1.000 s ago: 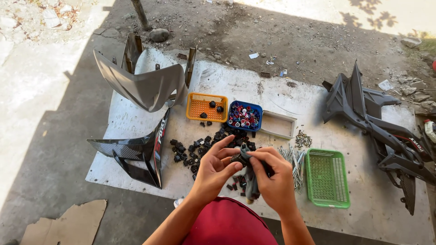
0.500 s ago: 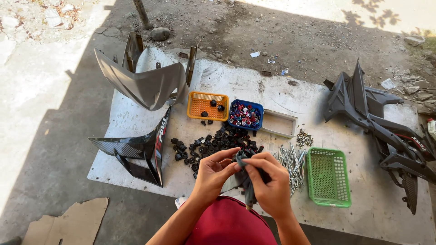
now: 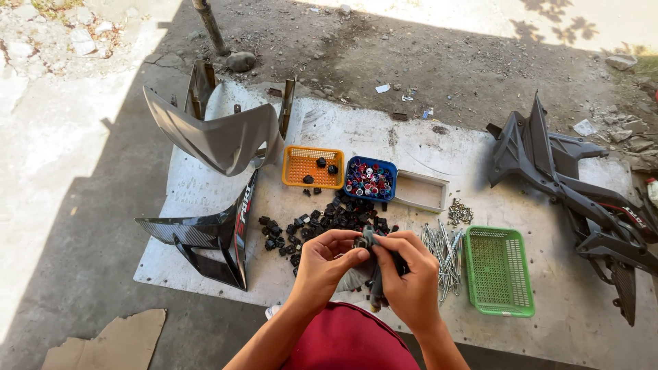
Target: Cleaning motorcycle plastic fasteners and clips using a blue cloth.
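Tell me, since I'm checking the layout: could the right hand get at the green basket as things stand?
Probably yes. The green basket sits open beside the right hand, with only loose screws lying flat between them. But that hand is busy pinching a small dark part together with the left hand.

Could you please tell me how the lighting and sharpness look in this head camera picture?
Head view: hard sunlight washes out the concrete at left; the white board and both hands, left hand and right hand, sit in even shade. Focus is sharp throughout; the wide lens bends the edges slightly.
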